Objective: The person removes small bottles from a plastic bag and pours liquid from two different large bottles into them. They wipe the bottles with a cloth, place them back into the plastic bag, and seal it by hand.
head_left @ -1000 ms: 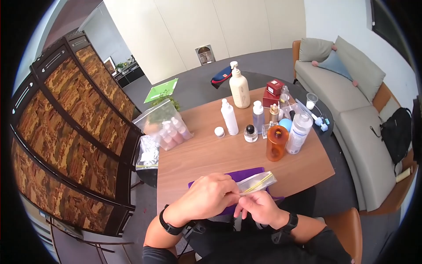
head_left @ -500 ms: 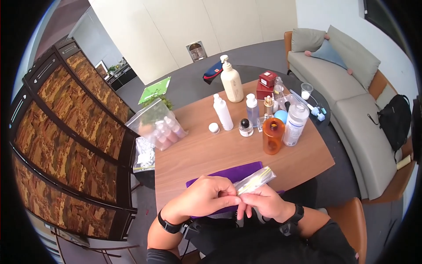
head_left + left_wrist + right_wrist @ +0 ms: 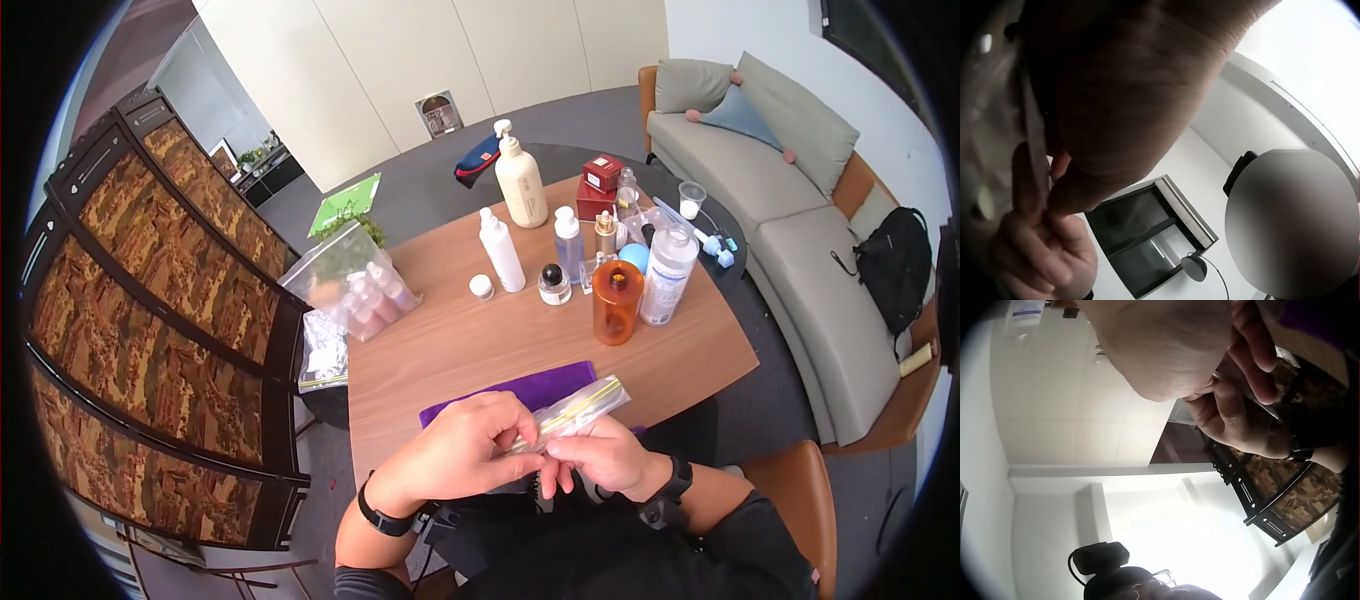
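Note:
In the head view, a clear zip bag (image 3: 590,402) with a yellow-lined zip slants up to the right between my two hands. My left hand (image 3: 468,438) pinches its near left end between thumb and fingers. Thumb and index finger of my right hand (image 3: 607,460) pinch it beside the left fingertips, while the other fingers extend loosely below. The purple cloth (image 3: 510,390) lies on the table behind the hands, partly covered by them. Up close in the left wrist view, the bag's film (image 3: 997,125) is blurred.
On the wooden table (image 3: 450,350) stand an amber bottle (image 3: 617,310), a clear labelled bottle (image 3: 668,275), a cream pump bottle (image 3: 522,185), a white bottle (image 3: 502,255) and a white jar (image 3: 481,287). A zip bag of small bottles (image 3: 365,295) sits at the left edge.
The head view has shifted slightly, so the table things appear higher and further left. The bag's free end has lifted and turned between the fingers; both hands keep hold of it.

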Demonstrator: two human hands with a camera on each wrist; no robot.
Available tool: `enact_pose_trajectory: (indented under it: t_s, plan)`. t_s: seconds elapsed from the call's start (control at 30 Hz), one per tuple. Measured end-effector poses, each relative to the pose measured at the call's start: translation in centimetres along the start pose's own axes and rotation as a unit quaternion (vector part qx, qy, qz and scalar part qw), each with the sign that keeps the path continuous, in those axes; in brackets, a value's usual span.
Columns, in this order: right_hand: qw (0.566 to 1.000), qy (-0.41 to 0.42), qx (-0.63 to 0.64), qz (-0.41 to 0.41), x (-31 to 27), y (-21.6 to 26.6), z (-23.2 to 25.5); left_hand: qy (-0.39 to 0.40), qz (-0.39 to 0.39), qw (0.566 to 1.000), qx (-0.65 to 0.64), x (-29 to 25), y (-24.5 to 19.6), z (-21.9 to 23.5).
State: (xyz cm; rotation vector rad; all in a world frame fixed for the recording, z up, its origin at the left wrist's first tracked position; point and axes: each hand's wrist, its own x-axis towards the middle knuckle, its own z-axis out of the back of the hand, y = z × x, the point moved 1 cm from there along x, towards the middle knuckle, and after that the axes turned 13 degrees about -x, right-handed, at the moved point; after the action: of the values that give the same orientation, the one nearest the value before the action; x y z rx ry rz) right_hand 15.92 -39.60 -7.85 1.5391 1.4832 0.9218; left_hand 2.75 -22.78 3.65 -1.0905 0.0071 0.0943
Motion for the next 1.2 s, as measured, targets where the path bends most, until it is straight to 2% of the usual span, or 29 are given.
enact_pose_trajectory:
  t_s: [0.07,0.17,0.33,0.4,0.47,0.5,0.57,0.67,0.8,0.83,0.87,0.93,1.03,1.1,1.2]
  plan:
    - [1.0,0.008,0.004,0.01,0.0,0.1,0.3,-0.049,-0.067,0.996,0.031,-0.1,-0.4,-0.3]
    - [1.0,0.012,0.006,0.022,0.1,0.0,0.3,-0.062,-0.095,0.992,0.061,-0.3,-0.1,-0.7]
    - [1.0,0.004,0.013,0.011,0.2,-0.1,0.2,-0.074,-0.076,0.993,0.044,-0.5,0.0,-1.0]
    - [0.999,-0.005,-0.044,-0.01,0.2,0.4,0.1,-0.082,-0.073,0.994,0.03,-0.5,-0.3,-1.2]
    - [0.997,-0.018,-0.066,-0.021,0.4,0.7,-0.1,-0.109,-0.135,0.965,0.194,-0.5,-1.0,-1.7]
    - [0.995,-0.031,-0.089,-0.032,0.5,0.8,-0.2,-0.108,-0.134,0.966,0.194,-0.5,-1.0,-1.8]
    - [0.994,-0.034,-0.097,-0.026,0.5,1.3,-0.5,-0.117,-0.113,0.947,0.277,-0.6,-1.0,-2.0]
    - [0.991,-0.049,-0.125,-0.009,0.4,1.6,-0.9,-0.131,-0.11,0.958,0.229,-0.2,-1.1,-1.8]
    - [0.984,-0.073,-0.157,0.038,0.1,1.0,-1.0,-0.147,-0.091,0.953,0.249,-0.1,-1.4,-2.1]
    - [0.984,-0.072,-0.156,0.037,-0.2,0.8,-1.3,-0.19,-0.079,0.939,0.274,0.2,-1.1,-1.7]
    - [0.973,-0.044,-0.213,0.08,-0.6,0.7,-1.7,-0.233,-0.067,0.923,0.298,0.5,-0.7,-1.4]
    - [0.943,0.015,-0.297,0.148,-0.7,0.8,-2.0,-0.243,-0.053,0.915,0.318,1.3,-0.5,-0.6]
    - [0.952,-0.013,-0.259,0.159,-0.5,0.0,-2.6,-0.253,-0.044,0.901,0.35,2.0,-0.3,-0.1]
    - [0.947,-0.001,-0.269,0.178,-0.4,0.1,-2.3,-0.262,-0.07,0.897,0.349,2.3,-0.5,0.0]
    - [0.949,0.012,-0.265,0.172,-0.4,0.4,-2.3,-0.253,-0.061,0.886,0.384,2.4,-1.6,-0.2]
